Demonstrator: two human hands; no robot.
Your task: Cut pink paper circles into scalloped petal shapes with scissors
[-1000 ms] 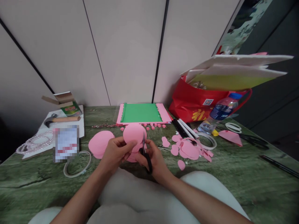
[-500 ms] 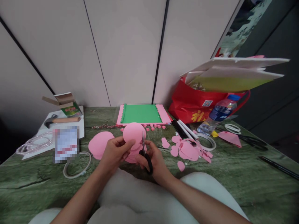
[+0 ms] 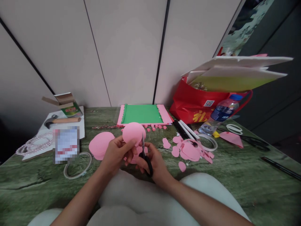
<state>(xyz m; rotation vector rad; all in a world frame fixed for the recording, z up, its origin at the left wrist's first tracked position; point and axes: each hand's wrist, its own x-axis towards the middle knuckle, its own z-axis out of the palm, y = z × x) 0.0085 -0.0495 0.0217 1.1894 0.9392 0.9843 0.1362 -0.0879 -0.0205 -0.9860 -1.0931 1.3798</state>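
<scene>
Between thumb and fingers, my left hand (image 3: 118,152) pinches a round pink paper circle (image 3: 132,133) held up above the table. My right hand (image 3: 152,160) is closed around black-handled scissors (image 3: 147,163), whose blades point upward at the circle's right edge. Whether the blades are cutting into the paper cannot be made out. Beneath my hands lie more pink paper pieces (image 3: 136,158), partly hidden by the fingers. To the left of my left hand rests a stack of larger pink paper rounds (image 3: 101,146).
Pink scraps (image 3: 191,152), pens (image 3: 188,130) and a tape roll (image 3: 210,142) lie to the right. A water bottle (image 3: 222,113) leans by a red bag (image 3: 188,106). Green paper (image 3: 143,114) lies at the back. On the left are a hammer (image 3: 66,120), bead strings (image 3: 37,142) and another tape roll (image 3: 66,172).
The paper circle has shifted slightly left and tilted a little. My right hand and the scissors have moved slightly left with it, and the left fingers beneath the circle have spread lower.
</scene>
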